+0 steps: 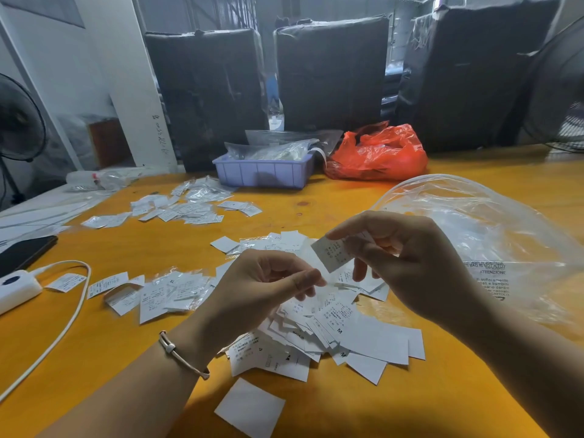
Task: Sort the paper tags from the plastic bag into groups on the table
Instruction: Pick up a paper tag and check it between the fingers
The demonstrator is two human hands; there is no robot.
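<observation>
Paper tag (332, 253): pinched between thumb and forefinger of my right hand (407, 263), held above the main tag pile (331, 330) on the orange table (126, 358). My left hand (262, 289): fingers curled, fingertips together just beside the tag. Clear plastic bag (493, 235): lying right of the pile.

Matt white paper tags (331, 330) on smooth orange table (158, 241); glossy clear plastic bag (493, 235) at three o'clock.
</observation>
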